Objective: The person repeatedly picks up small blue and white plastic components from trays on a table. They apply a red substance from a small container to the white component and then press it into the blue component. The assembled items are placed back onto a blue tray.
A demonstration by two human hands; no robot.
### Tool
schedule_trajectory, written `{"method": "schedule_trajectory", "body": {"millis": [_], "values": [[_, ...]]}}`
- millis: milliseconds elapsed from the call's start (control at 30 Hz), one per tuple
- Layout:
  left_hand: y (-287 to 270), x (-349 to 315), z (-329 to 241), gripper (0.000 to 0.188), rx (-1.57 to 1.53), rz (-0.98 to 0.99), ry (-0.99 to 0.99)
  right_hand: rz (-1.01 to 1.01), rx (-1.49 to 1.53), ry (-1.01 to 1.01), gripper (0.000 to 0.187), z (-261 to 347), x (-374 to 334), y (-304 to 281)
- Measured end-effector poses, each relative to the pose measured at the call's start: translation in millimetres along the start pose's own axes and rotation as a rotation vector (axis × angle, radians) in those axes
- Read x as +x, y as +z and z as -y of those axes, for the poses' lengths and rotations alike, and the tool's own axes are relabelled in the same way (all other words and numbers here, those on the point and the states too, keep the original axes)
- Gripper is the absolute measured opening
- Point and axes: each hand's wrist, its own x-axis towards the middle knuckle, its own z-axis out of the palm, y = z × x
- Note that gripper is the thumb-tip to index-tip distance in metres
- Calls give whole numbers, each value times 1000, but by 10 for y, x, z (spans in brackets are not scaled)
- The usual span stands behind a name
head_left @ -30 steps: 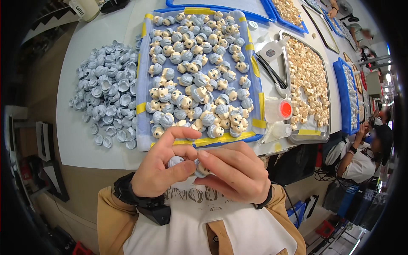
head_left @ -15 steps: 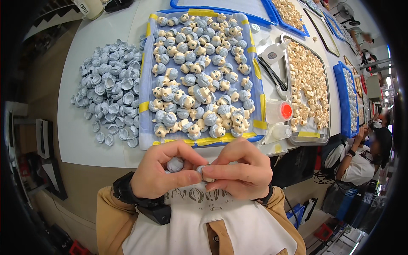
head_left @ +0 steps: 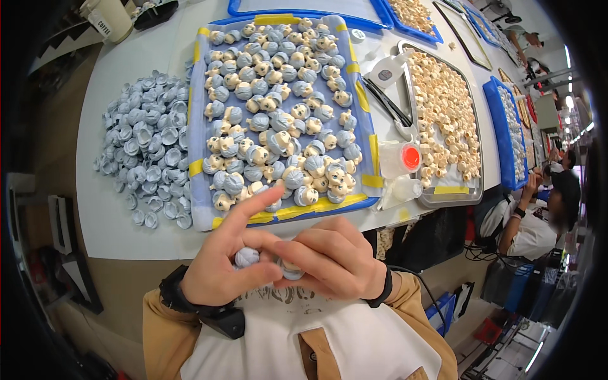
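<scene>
The small doll head (head_left: 292, 274) was held before the chest, below the tray's (head_left: 200, 212) near edge, pinched by the right hand (head_left: 335, 261). A blue hair piece (head_left: 246, 256) was cradled in the left hand (head_left: 231, 263), with its forefinger stretched out. That piece could have been dropped if the loose curl were relaxed; the head could have been scuffed by hard pinching. Pale and grey-blue parts of the head were seen, mostly covered by fingers.
</scene>
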Motion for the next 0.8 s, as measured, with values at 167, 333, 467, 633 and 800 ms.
{"method": "schedule_trajectory", "body": {"millis": [167, 333, 467, 633, 800], "values": [[-97, -87, 153, 46, -350, -311, 279, -91, -366, 362, 39, -148, -142, -387], [21, 69, 94, 31, -423, -389, 231, 105, -612, 506, 50, -293, -174, -321], [-232, -26, 276, 32, -344, 80, 280, 31, -481, 556, 57, -196, -119, -420], [-241, -39, 357, 36, -411, -85, 245, -403, -665, 818, 16, -445, -351, -1210], [113, 184, 64, 41, -353, -320, 13, -62, -654, 951, 20, -1074, -983, -1586]]}}
